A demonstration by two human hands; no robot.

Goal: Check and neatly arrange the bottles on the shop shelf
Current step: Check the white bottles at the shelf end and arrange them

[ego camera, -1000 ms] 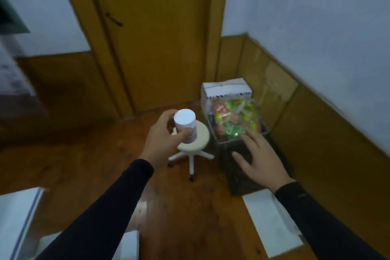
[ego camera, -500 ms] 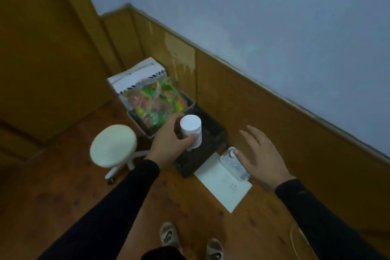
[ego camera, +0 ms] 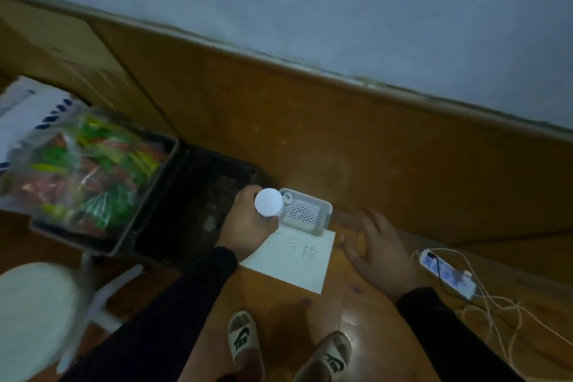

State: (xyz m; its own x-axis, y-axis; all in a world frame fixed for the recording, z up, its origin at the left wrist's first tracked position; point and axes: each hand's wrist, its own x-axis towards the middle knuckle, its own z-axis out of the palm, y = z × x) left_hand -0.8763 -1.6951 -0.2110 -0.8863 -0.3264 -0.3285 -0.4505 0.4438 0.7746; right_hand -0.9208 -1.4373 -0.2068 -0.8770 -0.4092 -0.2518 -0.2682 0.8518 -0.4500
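We stand over a wooden floor (ego camera: pixel 387 335) against a panelled wall (ego camera: pixel 310 108), with no shop shelf in view, so we judge the arranging itself not yet done. A black crate (ego camera: pixel 198 192) sits at left, a bag of bright packets (ego camera: pixel 83 170) beside it, a stool (ego camera: pixel 31 313) nearer us. Our left hand (ego camera: pixel 245 223) grips a white bottle (ego camera: pixel 269 202) upright just above the near corner of a small white basket (ego camera: pixel 310 214), whose floor shows open room; a handwritten paper (ego camera: pixel 294 257) lies before it. Our right hand (ego camera: pixel 378 251) hovers empty, fingers spread, beside the basket, well clear of the power strip (ego camera: pixel 446 273)
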